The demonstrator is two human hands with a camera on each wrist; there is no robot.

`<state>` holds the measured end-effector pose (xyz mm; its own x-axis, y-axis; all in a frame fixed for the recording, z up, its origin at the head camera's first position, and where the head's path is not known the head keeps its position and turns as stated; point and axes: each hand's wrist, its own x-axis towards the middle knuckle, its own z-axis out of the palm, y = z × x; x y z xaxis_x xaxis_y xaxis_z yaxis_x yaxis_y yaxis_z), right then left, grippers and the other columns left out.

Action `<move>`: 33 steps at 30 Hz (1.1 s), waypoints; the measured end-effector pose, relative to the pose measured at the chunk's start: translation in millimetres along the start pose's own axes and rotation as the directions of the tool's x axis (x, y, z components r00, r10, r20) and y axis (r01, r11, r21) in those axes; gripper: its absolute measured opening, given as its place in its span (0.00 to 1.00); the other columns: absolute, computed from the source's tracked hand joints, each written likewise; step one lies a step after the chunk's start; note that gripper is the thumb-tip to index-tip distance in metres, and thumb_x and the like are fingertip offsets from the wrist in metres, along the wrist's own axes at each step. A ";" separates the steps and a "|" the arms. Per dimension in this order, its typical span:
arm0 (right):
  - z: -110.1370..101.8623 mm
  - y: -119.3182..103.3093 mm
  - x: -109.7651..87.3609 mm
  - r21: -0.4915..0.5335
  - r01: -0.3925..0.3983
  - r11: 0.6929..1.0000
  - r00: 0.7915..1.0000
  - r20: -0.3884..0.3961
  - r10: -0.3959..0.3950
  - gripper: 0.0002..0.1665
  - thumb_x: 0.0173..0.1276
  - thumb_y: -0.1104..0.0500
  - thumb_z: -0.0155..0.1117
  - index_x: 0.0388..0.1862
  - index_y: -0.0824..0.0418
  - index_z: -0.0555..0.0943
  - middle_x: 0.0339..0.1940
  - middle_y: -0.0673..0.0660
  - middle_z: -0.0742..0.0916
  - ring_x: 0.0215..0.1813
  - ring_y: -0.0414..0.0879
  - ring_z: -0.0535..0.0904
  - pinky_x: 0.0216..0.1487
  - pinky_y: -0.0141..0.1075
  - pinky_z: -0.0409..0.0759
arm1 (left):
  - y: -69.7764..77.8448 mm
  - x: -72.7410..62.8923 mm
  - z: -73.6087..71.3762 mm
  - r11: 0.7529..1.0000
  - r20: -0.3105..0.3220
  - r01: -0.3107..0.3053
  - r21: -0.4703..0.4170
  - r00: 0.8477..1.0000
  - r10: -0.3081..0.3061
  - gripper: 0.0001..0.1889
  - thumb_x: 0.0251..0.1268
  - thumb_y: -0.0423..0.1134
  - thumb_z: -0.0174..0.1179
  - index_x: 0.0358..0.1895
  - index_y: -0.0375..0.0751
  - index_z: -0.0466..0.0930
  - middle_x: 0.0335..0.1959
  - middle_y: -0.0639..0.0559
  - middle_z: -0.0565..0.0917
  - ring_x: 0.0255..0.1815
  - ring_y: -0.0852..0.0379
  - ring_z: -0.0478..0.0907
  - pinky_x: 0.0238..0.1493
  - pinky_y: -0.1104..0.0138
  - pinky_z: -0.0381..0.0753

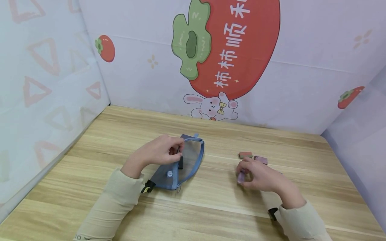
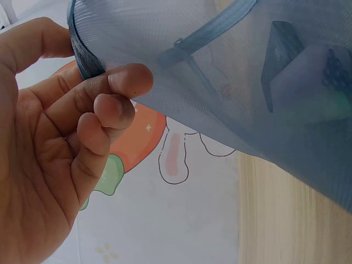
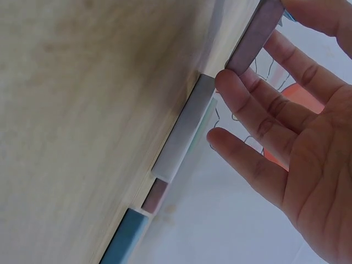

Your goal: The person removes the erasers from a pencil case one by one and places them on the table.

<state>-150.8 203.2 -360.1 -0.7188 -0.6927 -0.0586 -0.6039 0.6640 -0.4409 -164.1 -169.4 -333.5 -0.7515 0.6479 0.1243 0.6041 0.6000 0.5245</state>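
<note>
My left hand (image 1: 159, 150) pinches the zip edge of a blue mesh pouch (image 1: 164, 177), whose mouth gapes toward the right. Through the mesh in the left wrist view, a dark flat piece (image 2: 279, 58) and a pale purple-green block (image 2: 305, 82) show blurred inside. Over at the right, my right hand (image 1: 262, 175) holds a small flat purple block (image 3: 256, 38), eraser-like, between thumb and fingers, close to the tabletop. Beyond that hand lie a red-and-green block (image 1: 245, 155) and a mauve block (image 1: 261, 160).
In the right wrist view a grey block (image 3: 184, 129), a small reddish block (image 3: 154, 196) and a blue block (image 3: 124, 236) line up on the wooden table (image 1: 211, 207). Printed cloth walls (image 1: 144, 83) border the table at the back and sides.
</note>
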 end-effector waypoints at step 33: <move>4.9 6.4 -5.9 0.036 0.007 0.999 0.998 0.057 -0.009 0.10 0.60 0.60 0.72 0.39 0.52 0.81 0.40 0.46 0.79 0.39 0.35 0.74 0.42 0.30 0.75 | -2.6 -0.6 -0.4 1.000 -0.004 -0.010 -0.005 1.000 0.010 0.02 0.57 0.35 0.54 0.32 0.46 0.75 0.16 0.63 0.73 0.20 0.66 0.69 0.27 0.72 0.69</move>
<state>-148.7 210.2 -366.9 -0.6923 -0.7139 -0.1056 -0.5962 0.6483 -0.4736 -165.3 -171.5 -334.6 -0.7463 0.6523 0.1327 0.6103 0.5910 0.5275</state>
